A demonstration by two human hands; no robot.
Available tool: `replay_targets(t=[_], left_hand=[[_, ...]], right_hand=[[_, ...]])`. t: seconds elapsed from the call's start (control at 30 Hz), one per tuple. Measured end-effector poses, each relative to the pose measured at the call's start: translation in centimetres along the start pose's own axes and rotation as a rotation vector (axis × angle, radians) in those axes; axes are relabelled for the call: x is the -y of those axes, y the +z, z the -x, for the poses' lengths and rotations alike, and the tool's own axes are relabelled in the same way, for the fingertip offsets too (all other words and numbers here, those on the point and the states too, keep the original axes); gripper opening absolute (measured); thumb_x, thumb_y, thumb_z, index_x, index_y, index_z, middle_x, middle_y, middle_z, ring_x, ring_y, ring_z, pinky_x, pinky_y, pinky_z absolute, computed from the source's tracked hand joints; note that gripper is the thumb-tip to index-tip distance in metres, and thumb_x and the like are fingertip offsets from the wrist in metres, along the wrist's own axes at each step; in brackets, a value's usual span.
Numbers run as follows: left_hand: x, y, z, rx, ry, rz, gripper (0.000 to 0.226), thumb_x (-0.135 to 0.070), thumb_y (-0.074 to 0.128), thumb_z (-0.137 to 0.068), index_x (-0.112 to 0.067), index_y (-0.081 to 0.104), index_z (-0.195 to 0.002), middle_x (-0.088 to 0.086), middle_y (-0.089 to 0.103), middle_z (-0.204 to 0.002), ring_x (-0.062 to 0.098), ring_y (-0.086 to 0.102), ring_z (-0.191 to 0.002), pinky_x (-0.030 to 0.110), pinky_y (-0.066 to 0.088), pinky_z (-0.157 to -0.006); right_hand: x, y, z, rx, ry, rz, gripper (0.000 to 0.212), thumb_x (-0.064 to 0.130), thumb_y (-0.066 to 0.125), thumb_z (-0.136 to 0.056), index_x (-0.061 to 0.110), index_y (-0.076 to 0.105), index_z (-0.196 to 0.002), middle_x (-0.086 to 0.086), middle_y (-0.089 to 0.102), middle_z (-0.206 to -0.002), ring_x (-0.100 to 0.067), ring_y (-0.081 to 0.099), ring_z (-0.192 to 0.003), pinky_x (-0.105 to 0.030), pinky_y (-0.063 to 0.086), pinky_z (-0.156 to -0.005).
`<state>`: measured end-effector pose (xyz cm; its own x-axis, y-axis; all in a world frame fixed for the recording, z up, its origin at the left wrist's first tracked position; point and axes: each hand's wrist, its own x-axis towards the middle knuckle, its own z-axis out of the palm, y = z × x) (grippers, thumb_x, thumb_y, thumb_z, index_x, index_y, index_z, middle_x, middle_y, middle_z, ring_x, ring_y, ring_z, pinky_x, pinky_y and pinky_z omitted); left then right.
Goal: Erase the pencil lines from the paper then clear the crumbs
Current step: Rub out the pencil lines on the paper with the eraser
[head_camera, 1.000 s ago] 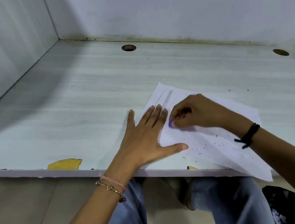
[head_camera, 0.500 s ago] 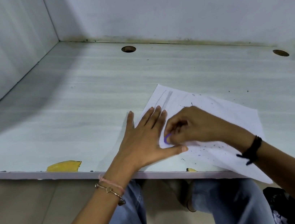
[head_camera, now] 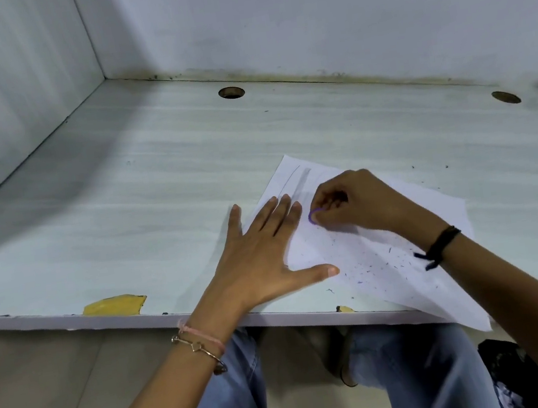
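The left hand (head_camera: 264,253) lies flat, fingers spread, pinning the paper (head_camera: 363,246) on the counter (head_camera: 156,199). At its 2 o'clock, right hand (head_camera: 357,205) fingers pinch a purple eraser (head_camera: 312,216) against the paper, crumbs (head_camera: 372,262) scattered nearby.

Eraser carried back up the sheet

Compared with half a second ago, the right hand (head_camera: 352,204) is placed higher on the paper (head_camera: 433,201), farther from the near desk edge, and the purple eraser (head_camera: 312,216) pinched in its fingertips is set beside the left hand's fingertips rather than down by the thumb; more of the crumb-speckled lower sheet is uncovered below the wrist, and the grey pencil lines (head_camera: 302,181) are met just above the eraser
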<state>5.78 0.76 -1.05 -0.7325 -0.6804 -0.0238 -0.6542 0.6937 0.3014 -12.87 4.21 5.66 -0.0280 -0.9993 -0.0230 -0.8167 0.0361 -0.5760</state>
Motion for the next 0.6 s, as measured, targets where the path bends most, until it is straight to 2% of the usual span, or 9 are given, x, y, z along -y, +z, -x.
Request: replay_targets(t=[0.03, 0.13, 0.17, 0.27, 0.33, 0.43, 0.47, 0.5, 0.6], left_hand=[[0.0, 0.0, 0.0, 0.000, 0.001, -0.004, 0.109, -0.094, 0.023, -0.071, -0.033, -0.010, -0.155, -0.013, -0.018, -0.161, 0.000, -0.023, -0.144, 0.055, -0.014, -0.116], [0.0, -0.1, -0.1, 0.014, 0.004, -0.034, 0.112, -0.094, 0.022, -0.069, -0.030, -0.009, -0.155, -0.011, -0.017, -0.162, 0.001, -0.023, -0.145, 0.056, -0.013, -0.116], [0.0, -0.1, -0.1, 0.016, 0.004, -0.034, 0.112, -0.094, 0.022, -0.069, -0.030, -0.009, -0.155, -0.012, -0.018, -0.162, 0.001, -0.023, -0.145, 0.056, -0.013, -0.116], [0.0, -0.1, 0.0, 0.010, 0.005, 0.002, 0.109, -0.093, 0.025, -0.072, -0.033, -0.010, -0.155, -0.014, -0.019, -0.161, -0.001, -0.024, -0.144, 0.056, -0.015, -0.116], [0.0, 0.0, 0.0, 0.010, 0.006, 0.000, 0.109, -0.094, 0.025, -0.072, -0.033, -0.010, -0.155, -0.014, -0.019, -0.161, -0.001, -0.024, -0.144, 0.055, -0.015, -0.116], [0.0, -0.1, -0.1, 0.019, 0.008, -0.022, 0.111, -0.094, 0.024, -0.070, -0.031, -0.010, -0.155, -0.012, -0.018, -0.162, 0.001, -0.024, -0.145, 0.056, -0.014, -0.116], [0.0, -0.1, -0.1, 0.017, 0.007, -0.024, 0.111, -0.094, 0.024, -0.070, -0.031, -0.010, -0.155, -0.012, -0.018, -0.162, 0.001, -0.024, -0.145, 0.057, -0.014, -0.116], [0.0, -0.1, -0.1, 0.016, 0.004, -0.016, 0.111, -0.094, 0.024, -0.071, -0.031, -0.010, -0.155, -0.012, -0.018, -0.162, 0.000, -0.024, -0.144, 0.057, -0.014, -0.116], [-0.1, -0.1, 0.1, 0.015, 0.002, 0.007, 0.108, -0.093, 0.026, -0.072, -0.033, -0.010, -0.155, -0.014, -0.019, -0.161, -0.001, -0.024, -0.144, 0.056, -0.015, -0.116]], right_hand=[[0.3, 0.4, 0.4, 0.019, -0.026, -0.001, 0.003, 0.016, 0.074, -0.077, 0.019, 0.074, -0.076, 0.006, 0.069, -0.067, -0.002, 0.059, -0.060, -0.020, 0.048, -0.066], [1.8, 1.4, 2.4, 0.300, -0.107, -0.018, 0.002, 0.018, 0.076, -0.078, 0.019, 0.075, -0.080, 0.010, 0.067, -0.066, 0.001, 0.057, -0.060, -0.012, 0.044, -0.063], [1.5, 1.1, 2.3, 0.316, -0.104, 0.003, 0.002, 0.020, 0.076, -0.079, 0.020, 0.075, -0.080, 0.011, 0.068, -0.067, 0.002, 0.058, -0.061, -0.011, 0.043, -0.064], [-0.4, -0.3, 0.1, 0.039, -0.027, 0.030, 0.002, 0.021, 0.075, -0.078, 0.022, 0.074, -0.076, 0.009, 0.069, -0.067, 0.002, 0.057, -0.059, -0.018, 0.044, -0.065], [-0.3, 0.1, 0.2, 0.003, -0.033, -0.003, 0.004, 0.017, 0.074, -0.078, 0.021, 0.075, -0.076, 0.006, 0.069, -0.068, 0.000, 0.056, -0.058, -0.019, 0.045, -0.064], [1.1, 1.1, 2.0, 0.276, -0.130, 0.002, 0.003, 0.019, 0.076, -0.078, 0.022, 0.076, -0.080, 0.008, 0.070, -0.070, 0.000, 0.057, -0.062, -0.014, 0.043, -0.064], [1.0, 0.8, 2.0, 0.310, -0.132, 0.014, 0.003, 0.021, 0.076, -0.078, 0.023, 0.076, -0.081, 0.010, 0.070, -0.071, 0.000, 0.057, -0.063, -0.013, 0.043, -0.064], [0.4, 0.3, 1.3, 0.263, -0.117, 0.024, 0.003, 0.021, 0.076, -0.078, 0.024, 0.076, -0.080, 0.011, 0.070, -0.070, 0.000, 0.057, -0.063, -0.013, 0.042, -0.064], [-0.7, -0.2, -0.2, -0.018, -0.042, 0.010, 0.007, 0.017, 0.074, -0.077, 0.024, 0.074, -0.075, 0.012, 0.065, -0.062, 0.000, 0.052, -0.055, -0.019, 0.040, -0.062]])
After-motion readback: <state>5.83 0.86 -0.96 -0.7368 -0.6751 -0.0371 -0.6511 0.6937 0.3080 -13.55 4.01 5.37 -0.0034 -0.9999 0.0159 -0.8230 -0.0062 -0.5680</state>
